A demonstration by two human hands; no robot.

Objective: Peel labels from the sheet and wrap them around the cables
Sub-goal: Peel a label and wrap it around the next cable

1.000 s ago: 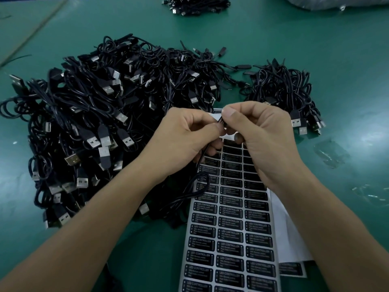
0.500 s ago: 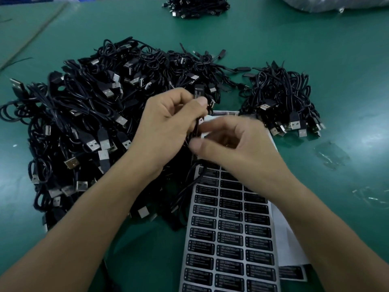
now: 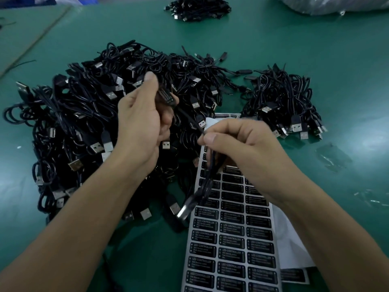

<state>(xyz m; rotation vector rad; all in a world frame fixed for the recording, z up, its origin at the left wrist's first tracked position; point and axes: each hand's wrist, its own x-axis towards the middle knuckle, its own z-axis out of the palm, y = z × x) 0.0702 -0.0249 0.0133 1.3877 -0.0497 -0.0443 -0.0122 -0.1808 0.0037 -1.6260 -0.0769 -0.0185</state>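
A black USB cable [image 3: 189,120] is stretched between my hands above the table. My left hand [image 3: 143,121] pinches its labelled end [image 3: 167,98], raised over the big pile. My right hand [image 3: 237,142] pinches the cord lower down between thumb and fingers; the rest of the cord hangs in loops, and its USB plug [image 3: 184,211] dangles over the label sheet [image 3: 231,245]. The sheet lies flat at lower centre, with rows of black "LED CONTROLLER" labels on white backing. Its top rows are hidden by my right hand.
A large heap of black USB cables [image 3: 80,127] fills the left and middle of the green mat. A smaller pile [image 3: 284,102] lies at the right, another [image 3: 195,7] at the far edge. Spent white backing [image 3: 292,249] lies under the sheet's right side.
My hands, first pinched together around the cable's label, have drawn apart. The left hand rose up and left with the labelled end; the right slid down the cord and lifted the cable off the sheet.
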